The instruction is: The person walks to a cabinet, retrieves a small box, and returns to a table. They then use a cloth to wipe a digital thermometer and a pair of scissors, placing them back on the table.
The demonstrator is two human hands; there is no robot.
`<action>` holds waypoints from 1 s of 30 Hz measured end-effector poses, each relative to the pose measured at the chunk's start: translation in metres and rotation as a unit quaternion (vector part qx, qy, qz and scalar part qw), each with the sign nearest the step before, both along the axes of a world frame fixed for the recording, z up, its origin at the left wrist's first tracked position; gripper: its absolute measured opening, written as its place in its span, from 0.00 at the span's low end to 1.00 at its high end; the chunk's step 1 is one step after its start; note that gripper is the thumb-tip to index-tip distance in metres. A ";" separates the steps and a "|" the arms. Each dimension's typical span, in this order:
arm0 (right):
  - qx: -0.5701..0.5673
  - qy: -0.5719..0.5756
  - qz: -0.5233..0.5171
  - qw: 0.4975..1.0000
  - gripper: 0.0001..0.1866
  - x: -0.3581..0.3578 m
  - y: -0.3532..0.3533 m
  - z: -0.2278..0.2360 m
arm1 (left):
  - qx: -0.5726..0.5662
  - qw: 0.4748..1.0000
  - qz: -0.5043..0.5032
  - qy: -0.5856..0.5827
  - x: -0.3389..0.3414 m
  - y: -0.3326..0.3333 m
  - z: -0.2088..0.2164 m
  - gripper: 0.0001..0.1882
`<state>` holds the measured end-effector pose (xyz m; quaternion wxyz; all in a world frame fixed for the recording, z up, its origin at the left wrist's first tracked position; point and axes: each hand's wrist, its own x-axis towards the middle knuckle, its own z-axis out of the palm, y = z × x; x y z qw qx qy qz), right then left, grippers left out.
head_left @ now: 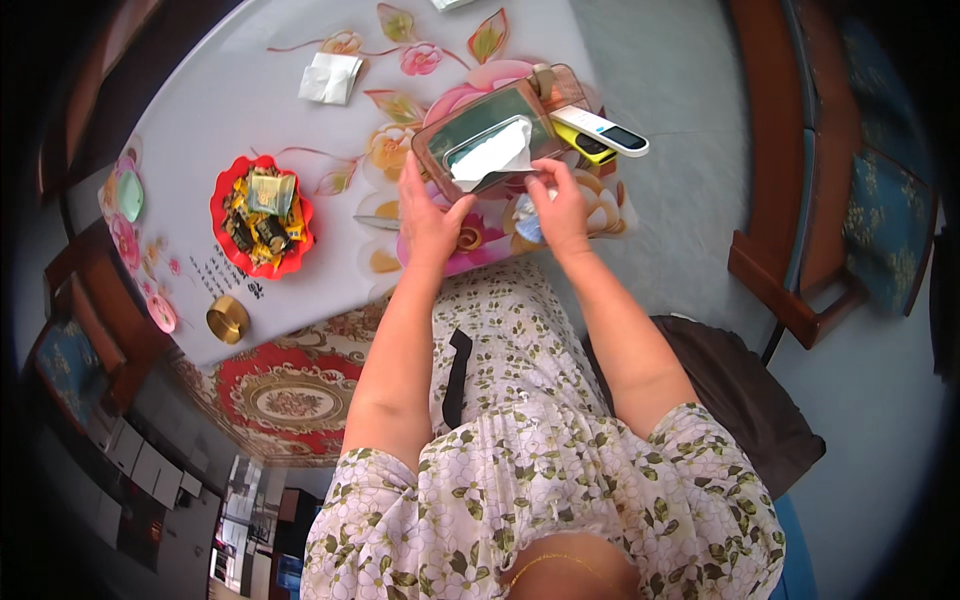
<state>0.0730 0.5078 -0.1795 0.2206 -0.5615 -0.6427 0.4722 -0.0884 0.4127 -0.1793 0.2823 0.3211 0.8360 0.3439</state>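
Note:
A brown-rimmed tissue box (470, 118) with a dark, glossy top lies near the front edge of the table. White tissue (497, 152) sticks out of its slot. My left hand (432, 222) clasps the box's near left corner, fingers along the side and thumb at the front. At the front right, my right hand (562, 210) is closed, its thumb and fingertips pinched at the tissue's right end. A small blue and white item (528, 220) lies just below these fingertips, partly hidden. Right of the box are a white remote control (602, 131) and a yellow and black object (584, 145).
A red scalloped bowl (219, 217) of wrapped snacks stands on the flowered tablecloth (230, 110), near a brass-coloured cup (228, 319). Folded white paper (330, 78) lies farther back. Wooden seating (800, 290) with blue cushions is at the right; a patterned rug (290, 400) shows below the table.

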 end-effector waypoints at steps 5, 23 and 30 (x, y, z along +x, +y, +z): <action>-0.169 0.083 -0.169 0.968 0.13 -0.006 -0.008 -0.018 | -0.024 0.981 -0.133 0.139 -0.013 0.022 0.017 0.57; -0.181 -0.030 -0.108 0.977 0.15 -0.012 0.005 -0.012 | 0.062 0.995 -0.022 -0.072 -0.023 0.012 0.002 0.48; -0.245 0.052 -0.169 0.953 0.12 -0.018 -0.001 -0.008 | 0.067 0.985 0.051 -0.152 -0.015 0.009 0.000 0.45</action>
